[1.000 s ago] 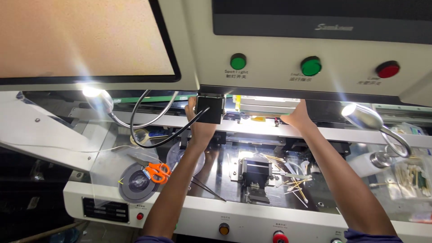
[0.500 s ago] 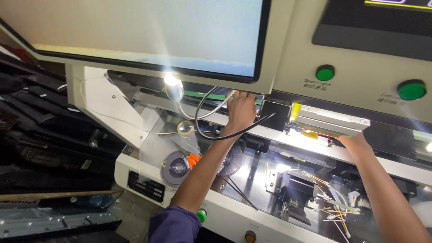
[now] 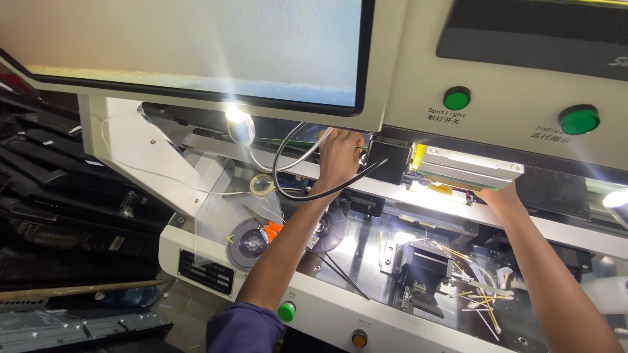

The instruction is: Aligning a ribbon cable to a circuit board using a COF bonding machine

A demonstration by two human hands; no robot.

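- left hand is raised to the black block on the machine's upper rail, fingers curled against its left edge; whether it is actually gripped cannot be told.
- right hand is tucked under the flat metal module, mostly hidden; how far open cannot be told.
- module judged rigid, fairly light, probably delicate; best held by its long edges.
- black cable looks springy.
- cotton swabs are scattered on the plate below.
- lamp glare washes out the module's underside.

Left hand left of the bar module, right hand beneath it, cotton swabs below.
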